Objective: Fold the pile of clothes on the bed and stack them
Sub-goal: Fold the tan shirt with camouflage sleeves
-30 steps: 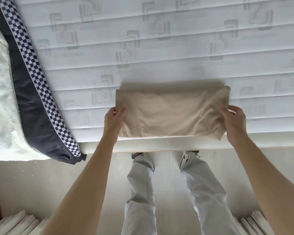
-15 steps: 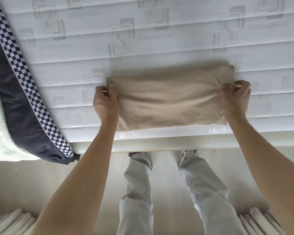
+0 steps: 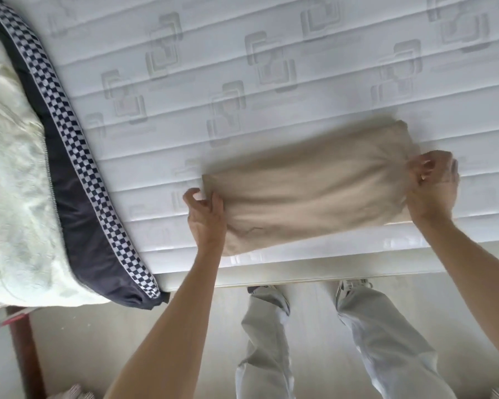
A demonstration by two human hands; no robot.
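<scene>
- My left hand (image 3: 205,218) has its fingers curled, thumb and fingertips pinching the left end of the folded beige garment (image 3: 308,187).
- My right hand (image 3: 432,187) is clamped on the garment's right end, fingers bunched round the cloth; it is blurred, so I cannot tell each finger apart.
- The garment is a long, flat fold stretched between both hands, tilted so its right end sits farther from the mattress's near edge than its left end.
- It lies on the white quilted mattress (image 3: 242,82), close to the near edge and right of the middle.
- Well to the left, a dark garment with a checkered stripe (image 3: 78,168) runs diagonally to the near-left corner, with a cream fleecy garment (image 3: 15,182) lying on top of it at the left edge.
- Nothing lies between the beige fold and those clothes.
- Below the near edge I see my pale trouser legs (image 3: 380,341) and shoes on a light floor.
</scene>
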